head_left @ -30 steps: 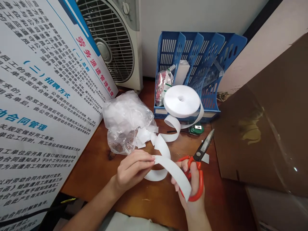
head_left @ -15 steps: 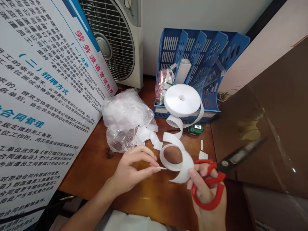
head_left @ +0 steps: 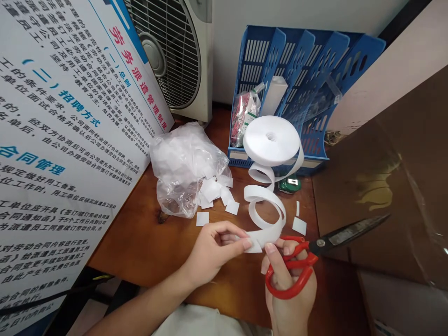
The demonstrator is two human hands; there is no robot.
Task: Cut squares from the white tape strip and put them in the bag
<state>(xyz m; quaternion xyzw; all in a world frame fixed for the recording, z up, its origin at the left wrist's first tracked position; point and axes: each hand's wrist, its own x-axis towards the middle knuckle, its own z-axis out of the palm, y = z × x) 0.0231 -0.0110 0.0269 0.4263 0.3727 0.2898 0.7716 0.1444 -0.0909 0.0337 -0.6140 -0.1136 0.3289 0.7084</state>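
Observation:
A broad white tape (head_left: 268, 205) winds down in loose curls from its roll (head_left: 271, 140). My left hand (head_left: 219, 247) pinches the tape's free end between thumb and fingers, with a small white square (head_left: 254, 246) lying against it there. Red-handled scissors (head_left: 297, 268) sit in my right hand (head_left: 289, 280), their dark blades closed and pointing right. The thumb and fingers of that hand also touch the tape near its end. Several cut white squares (head_left: 212, 190) lie beside and in a clear plastic bag (head_left: 187, 163), and a single square (head_left: 202, 219) rests nearer my left hand.
A blue file rack (head_left: 315, 51) stands behind the roll, holding a packet (head_left: 241, 119) and a white box (head_left: 276, 93). A green tape measure (head_left: 290, 185) and a white scrap (head_left: 299, 226) lie right. A fan (head_left: 175, 56), printed board (head_left: 70, 140) and brown carton (head_left: 378, 186) border the wooden table.
My left hand has moved right to the tape and now pinches its free end. My right hand has shifted slightly left with the scissors. The view has turned slightly.

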